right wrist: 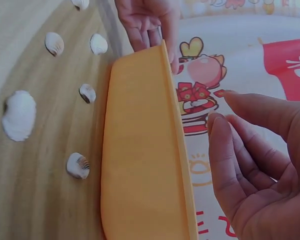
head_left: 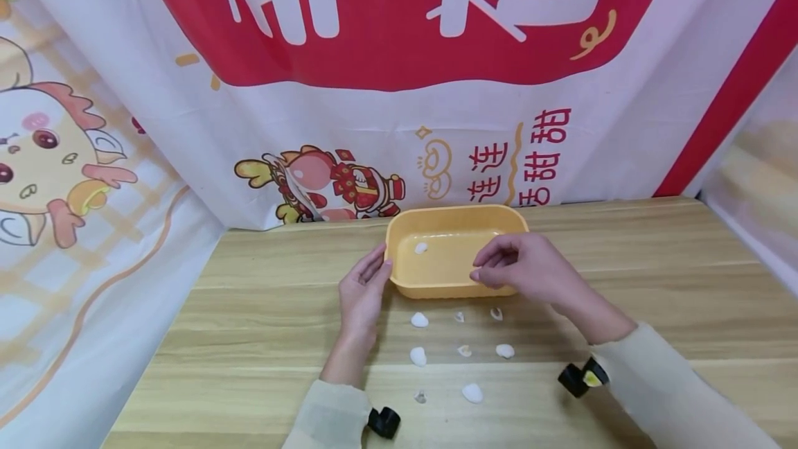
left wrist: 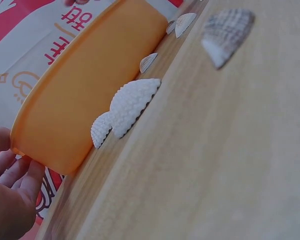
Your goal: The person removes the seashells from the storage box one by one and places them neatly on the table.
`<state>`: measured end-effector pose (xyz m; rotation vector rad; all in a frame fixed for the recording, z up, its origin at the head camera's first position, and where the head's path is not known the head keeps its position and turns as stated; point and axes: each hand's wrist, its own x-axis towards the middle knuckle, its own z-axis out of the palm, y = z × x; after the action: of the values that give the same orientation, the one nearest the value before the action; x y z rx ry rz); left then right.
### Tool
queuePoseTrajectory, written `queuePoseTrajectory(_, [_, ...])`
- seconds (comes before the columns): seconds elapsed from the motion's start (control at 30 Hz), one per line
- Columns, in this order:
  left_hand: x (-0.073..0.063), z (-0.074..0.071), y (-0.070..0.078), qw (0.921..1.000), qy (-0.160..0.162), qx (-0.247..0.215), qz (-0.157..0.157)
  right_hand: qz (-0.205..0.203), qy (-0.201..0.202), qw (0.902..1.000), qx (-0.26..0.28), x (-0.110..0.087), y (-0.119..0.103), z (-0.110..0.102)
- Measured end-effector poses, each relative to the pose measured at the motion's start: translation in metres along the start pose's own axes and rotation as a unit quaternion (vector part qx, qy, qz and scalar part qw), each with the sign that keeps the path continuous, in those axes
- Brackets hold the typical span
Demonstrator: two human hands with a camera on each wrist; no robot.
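A yellow plastic basin (head_left: pixel 458 291) stands on the table near the wall cloth. At its left end my left hand (head_left: pixel 364 294) grips the rim, with the thumb at the front corner and the fingers along the outer side. Over the basin's right part hovers my right hand (head_left: pixel 524 269), fingers bent and thumb close to the index fingertip. In the right wrist view a small gap shows between the right thumb (right wrist: pixel 260 111) and index finger, with nothing in it. One white seashell (head_left: pixel 420 248) lies inside the basin at the left.
Several seashells lie in loose rows in front of the basin, among them a ribbed white shell (head_left: pixel 420 319), a larger white shell (head_left: pixel 472 393) and a greyish shell (head_left: pixel 420 397). Behind the wooden table (head_left: pixel 268 338) hangs a printed cloth (head_left: pixel 374 116).
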<state>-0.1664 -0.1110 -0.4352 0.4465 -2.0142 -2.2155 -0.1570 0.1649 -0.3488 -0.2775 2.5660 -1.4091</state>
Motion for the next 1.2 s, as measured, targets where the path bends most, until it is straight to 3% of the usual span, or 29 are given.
queuePoseTrajectory(0.3, [0.001, -0.002, -0.001, 1.0000, 0.001, 0.001, 0.001, 0.001, -0.008, 0.9999, 0.008, 0.042, -0.009, 0.014])
queuePoseTrajectory(0.73, [0.001, -0.001, 0.001, 1.0000, -0.002, -0.004, -0.002, 0.049, -0.018, 0.9984, -0.019, 0.103, -0.010, 0.048])
queuePoseTrajectory(1.2, [-0.001, 0.001, 0.001, 0.9999, 0.000, -0.011, 0.002, 0.061, -0.006, 0.9934, -0.097, 0.141, -0.007, 0.076])
